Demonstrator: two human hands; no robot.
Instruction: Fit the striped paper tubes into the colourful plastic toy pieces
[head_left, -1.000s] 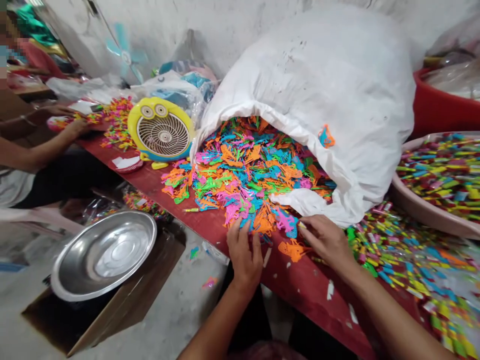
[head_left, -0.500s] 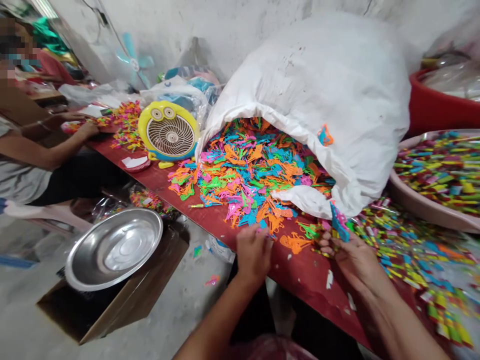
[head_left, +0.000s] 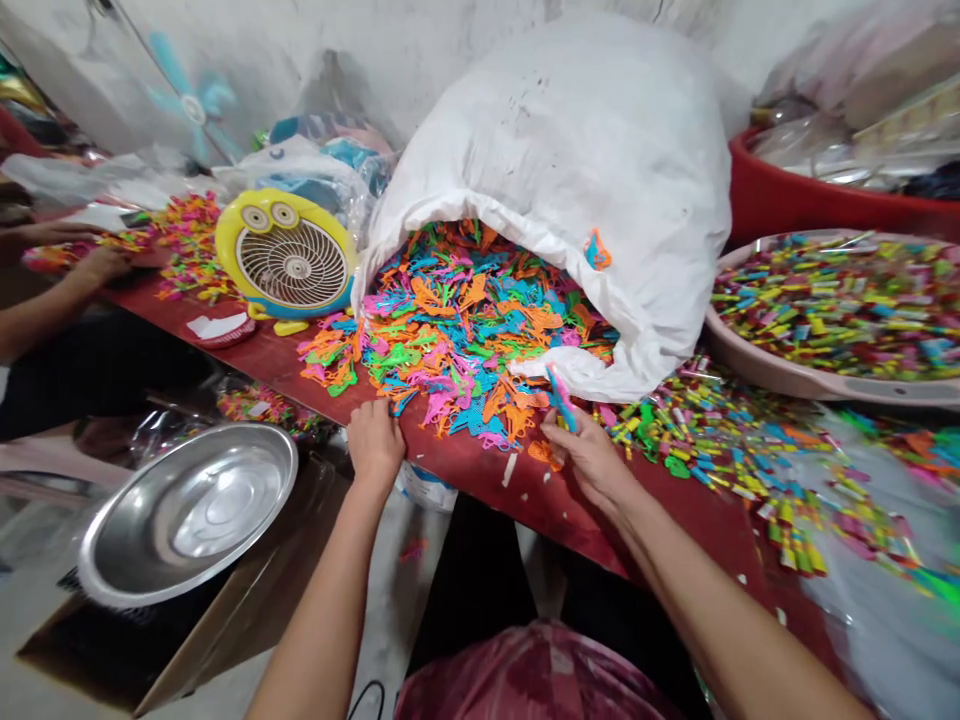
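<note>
My right hand point(head_left: 589, 455) is closed on a few flat plastic toy pieces point(head_left: 561, 400), blue and pink, held upright at the front of the heap. Just below its fingers an orange piece lies on the table. At the left front of the heap, my left hand point(head_left: 375, 440) rests at the table's edge with its fingers curled together; whatever is in them is hidden. The heap of small plastic pieces point(head_left: 450, 340), in orange, blue, green and pink, spills from the mouth of a big white sack point(head_left: 570, 130) lying on its side.
A yellow fan point(head_left: 292, 262) stands left of the heap on the red table point(head_left: 570, 510). A steel basin point(head_left: 225, 500) sits on a cardboard box, lower left. Small coloured tubes fill a pink tub point(head_left: 840, 385) and lie scattered before it. Another person's hands point(head_left: 101, 265) are at far left.
My view has swung right. My left hand has moved left along the table's edge, away from my right hand. My right hand, still holding the blue and pink pieces, is now nearer the heap's front.
</note>
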